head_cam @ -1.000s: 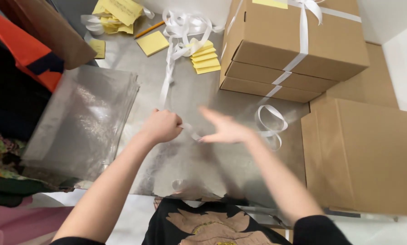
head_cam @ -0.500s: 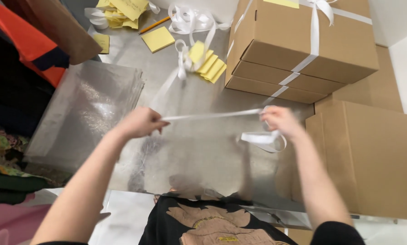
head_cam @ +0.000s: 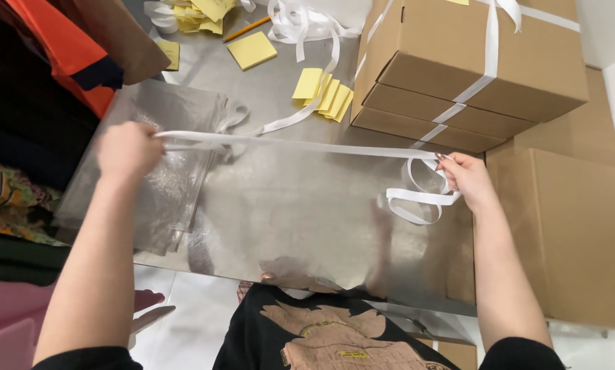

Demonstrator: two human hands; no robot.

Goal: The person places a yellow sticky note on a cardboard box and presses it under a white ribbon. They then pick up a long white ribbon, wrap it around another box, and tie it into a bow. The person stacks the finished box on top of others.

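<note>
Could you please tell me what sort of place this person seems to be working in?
Probably a small packing or gift-wrapping station: cardboard boxes tied with white ribbon, clear plastic bags and yellow sticky notes lie on a metal table.

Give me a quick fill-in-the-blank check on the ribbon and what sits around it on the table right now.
1. The white satin ribbon is stretched between the left hand and the ____ hand.
2. The square paper notes on the metal table are ____ in colour.
3. The stacked brown cardboard boxes are tied with white ____.

Missing words: right; yellow; ribbon
</note>
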